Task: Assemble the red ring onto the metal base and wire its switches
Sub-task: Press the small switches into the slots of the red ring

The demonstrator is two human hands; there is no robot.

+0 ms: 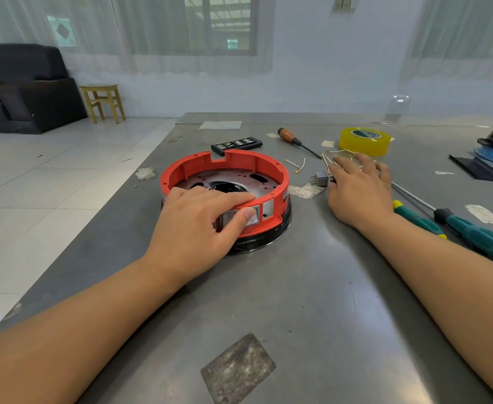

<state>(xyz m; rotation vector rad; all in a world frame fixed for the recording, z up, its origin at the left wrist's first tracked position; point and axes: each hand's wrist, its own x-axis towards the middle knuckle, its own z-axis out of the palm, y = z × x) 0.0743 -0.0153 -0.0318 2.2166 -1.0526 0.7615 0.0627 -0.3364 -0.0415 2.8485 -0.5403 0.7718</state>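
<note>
- Two bare hands are seen over a grey metal table [312, 301], and the things are listed from left to right.
- At far left, off the table, a black armchair [20, 88] and a small wooden stool [103, 102] are seen on the tiled floor.
- The red ring [181, 170] is seated on the metal base [233, 177], which stands on the table left of centre; a notch is cut in the ring's far rim.
- The near rim of the ring is gripped by the left hand [192, 228]: the fingers are laid over the rim and the thumb is pressed on a grey rocker switch [254, 220] set in the ring's outer wall.
- A black bit case [236, 144] is found just behind the ring.
- A wooden-handled screwdriver [294, 140] lies further right, with short loose wires [297, 166] near it.
- The right hand [359, 191] is laid flat on the table with fingers spread over small wires and terminals; a small grey switch part [321, 178] lies just beside it. Whether anything is pinched cannot be told.
- A roll of yellow tape [364, 141] is set beyond that hand.
- Two green-handled screwdrivers [472, 234] lie at the right.
</note>
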